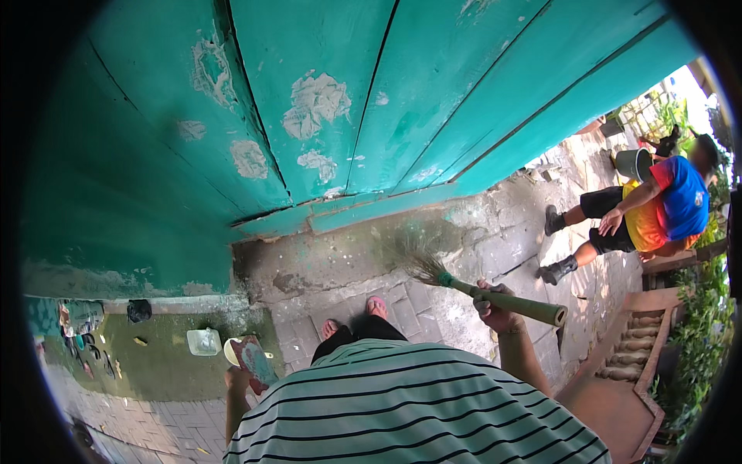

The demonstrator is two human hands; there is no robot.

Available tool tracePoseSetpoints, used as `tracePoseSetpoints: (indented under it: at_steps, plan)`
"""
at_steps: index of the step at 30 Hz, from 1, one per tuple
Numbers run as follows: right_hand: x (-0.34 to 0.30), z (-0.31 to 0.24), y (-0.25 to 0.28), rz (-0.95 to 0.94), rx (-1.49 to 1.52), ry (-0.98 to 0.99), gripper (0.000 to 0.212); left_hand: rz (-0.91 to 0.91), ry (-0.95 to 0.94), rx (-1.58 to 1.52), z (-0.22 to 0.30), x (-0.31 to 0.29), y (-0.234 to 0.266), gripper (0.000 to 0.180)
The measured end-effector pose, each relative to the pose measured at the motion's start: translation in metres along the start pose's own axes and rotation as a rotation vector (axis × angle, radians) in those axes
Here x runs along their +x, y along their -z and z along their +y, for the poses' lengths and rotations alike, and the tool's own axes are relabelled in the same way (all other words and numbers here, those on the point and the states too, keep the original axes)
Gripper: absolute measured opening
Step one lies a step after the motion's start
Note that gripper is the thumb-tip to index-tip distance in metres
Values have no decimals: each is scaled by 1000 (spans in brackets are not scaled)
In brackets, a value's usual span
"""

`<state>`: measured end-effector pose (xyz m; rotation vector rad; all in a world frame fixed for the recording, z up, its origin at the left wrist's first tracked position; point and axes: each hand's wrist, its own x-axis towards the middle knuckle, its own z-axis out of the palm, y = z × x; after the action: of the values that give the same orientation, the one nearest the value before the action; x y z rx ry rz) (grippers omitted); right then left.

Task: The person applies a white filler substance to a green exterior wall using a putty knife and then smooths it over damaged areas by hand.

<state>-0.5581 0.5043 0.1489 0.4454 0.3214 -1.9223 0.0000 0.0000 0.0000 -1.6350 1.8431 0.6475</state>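
The right hand [498, 311] grips a green bamboo-handled bristle brush [462, 286] right of centre; the left hand [236, 379], lower left, holds a reddish-teal flat slab [256, 363]. Above, the teal plank wall [433, 77] looks mostly coated, rough whitish patches [317, 104] uncovered.

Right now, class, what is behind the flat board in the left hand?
Behind the board, a pale, rounded object shows at the left; whatever the board covers cannot be seen.

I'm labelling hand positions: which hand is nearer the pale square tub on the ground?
Left. The left hand is below and right of the tub in the picture; the right hand is much farther right.
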Motion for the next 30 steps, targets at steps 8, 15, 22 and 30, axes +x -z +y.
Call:
tracePoseSetpoints:
  at_steps: [8, 15, 22, 30]
  plan:
    - [-3, 78, -173, 55, -223, 487, 51, 138, 12, -65, -30, -12, 10, 37]
    - [4, 90, -198, 427, -1054, 485, 25, 184, -119, 147, -73, 21, -14, 31]
    - [18, 91, -171, 545, -1910, 857, 21, 132, -58, 61, -75, 12, -34, 31]
    - [15, 46, -189, 663, -1622, 1298, 14, 161, -3, -44, -42, 6, -32, 31]
